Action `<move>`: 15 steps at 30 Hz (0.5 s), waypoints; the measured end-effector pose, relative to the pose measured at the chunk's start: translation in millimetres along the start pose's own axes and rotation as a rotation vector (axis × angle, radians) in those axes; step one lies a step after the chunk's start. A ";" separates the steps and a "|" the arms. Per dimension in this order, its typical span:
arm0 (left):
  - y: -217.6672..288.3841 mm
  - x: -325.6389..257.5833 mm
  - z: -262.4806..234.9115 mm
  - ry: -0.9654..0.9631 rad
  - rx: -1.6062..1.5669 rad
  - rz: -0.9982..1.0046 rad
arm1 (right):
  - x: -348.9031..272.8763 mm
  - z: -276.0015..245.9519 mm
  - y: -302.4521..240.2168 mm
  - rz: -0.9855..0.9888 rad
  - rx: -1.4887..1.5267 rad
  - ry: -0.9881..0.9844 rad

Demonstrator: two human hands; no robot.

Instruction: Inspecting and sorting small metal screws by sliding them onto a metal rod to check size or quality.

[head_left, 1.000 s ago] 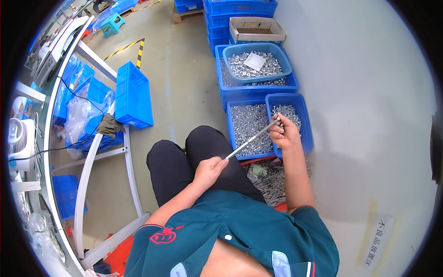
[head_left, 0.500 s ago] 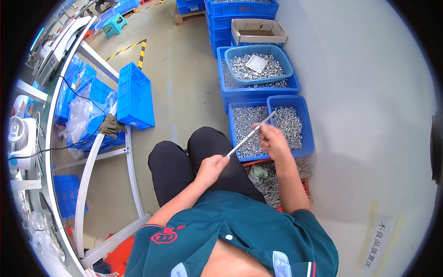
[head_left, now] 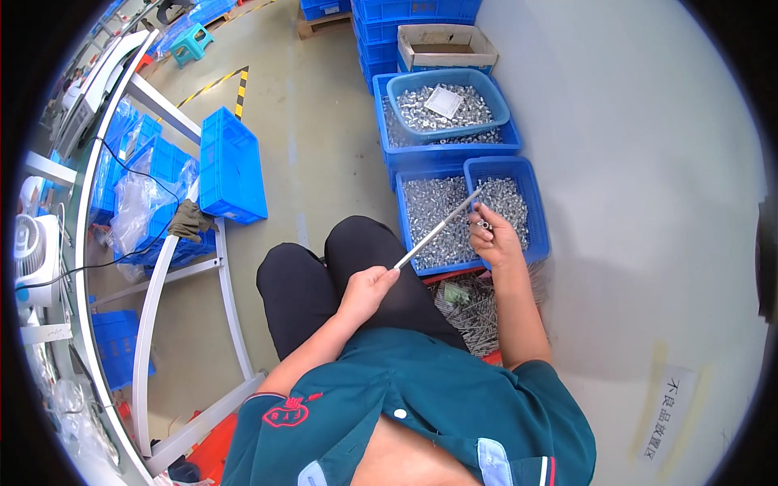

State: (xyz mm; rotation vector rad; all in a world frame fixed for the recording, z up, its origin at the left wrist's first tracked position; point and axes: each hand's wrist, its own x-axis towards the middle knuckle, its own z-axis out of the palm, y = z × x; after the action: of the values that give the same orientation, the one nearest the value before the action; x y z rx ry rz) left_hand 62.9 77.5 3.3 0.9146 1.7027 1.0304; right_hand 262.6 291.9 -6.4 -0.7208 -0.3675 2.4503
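Note:
My left hand point(head_left: 367, 293) is closed on the lower end of a thin silver metal rod point(head_left: 434, 233), above my right thigh. The rod slants up and to the right, its far tip over the blue bins. Beside that tip my right hand point(head_left: 498, 241) is raised with curled fingers, holding small ring-like metal pieces point(head_left: 485, 225); how many is unclear. Beneath the rod sits a blue bin point(head_left: 400, 212) full of small silver metal pieces. A smaller blue basket point(head_left: 539, 212) of similar pieces rests at its right, partly behind my right hand.
Many thin metal rods point(head_left: 474, 317) lie under the bins by my right elbow. Farther off are a light blue basket point(head_left: 504, 109) of metal parts and a cardboard box point(head_left: 447, 34). A white frame point(head_left: 154, 324) with an upright blue crate point(head_left: 233, 166) stands left; a wall point(head_left: 632, 202) runs along the right.
My right hand has come off the rod's upper part and moved slightly right, its fingers now turned up with small metal pieces showing. My left hand still grips the rod.

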 end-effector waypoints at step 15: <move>6.5 -4.7 1.6 -0.017 0.117 0.044 | -1.5 15.1 -23.2 -0.022 0.004 -0.054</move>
State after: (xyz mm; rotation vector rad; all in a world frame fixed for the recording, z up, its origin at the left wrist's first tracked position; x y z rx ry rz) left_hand 66.7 76.1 10.4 1.0368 1.7508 0.9565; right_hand 265.1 308.2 15.9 -0.6467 -0.3896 2.4525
